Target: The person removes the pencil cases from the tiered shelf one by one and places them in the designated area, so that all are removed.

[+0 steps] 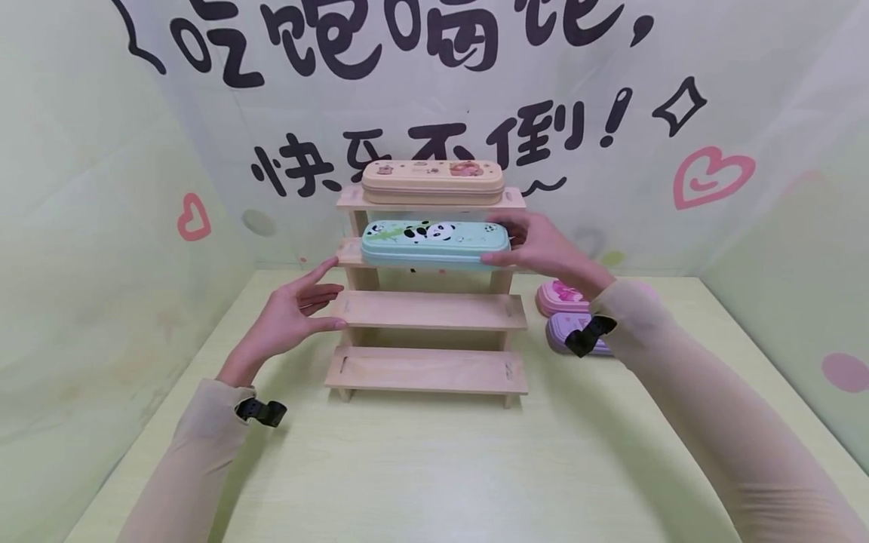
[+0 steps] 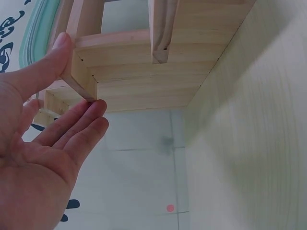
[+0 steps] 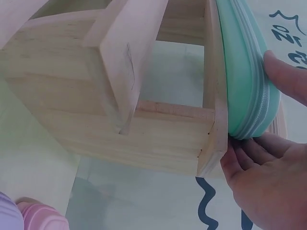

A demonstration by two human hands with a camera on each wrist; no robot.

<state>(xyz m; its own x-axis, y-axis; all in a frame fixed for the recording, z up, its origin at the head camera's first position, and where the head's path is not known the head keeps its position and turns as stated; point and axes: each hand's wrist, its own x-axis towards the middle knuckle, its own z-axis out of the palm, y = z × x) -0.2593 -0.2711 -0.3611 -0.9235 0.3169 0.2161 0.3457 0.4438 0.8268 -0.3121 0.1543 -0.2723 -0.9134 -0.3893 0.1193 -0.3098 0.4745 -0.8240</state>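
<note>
A mint-green zip pencil case (image 1: 434,243) with pandas lies on the second tier from the top of a wooden stepped rack (image 1: 431,309). My right hand (image 1: 536,245) grips its right end, thumb on the near side and fingers around the end. In the right wrist view, the thumb presses the zipped side of the case (image 3: 249,91). At the rack's left side, my left hand (image 1: 288,317) holds the end of a shelf. The left wrist view shows its thumb and fingers on opposite edges of that shelf end (image 2: 79,74).
A beige pencil case (image 1: 433,182) lies on the top tier. On the table right of the rack are a pink case (image 1: 560,298) and a purple case (image 1: 560,333), partly hidden by the right forearm. A printed backdrop (image 1: 631,211) stands behind the rack.
</note>
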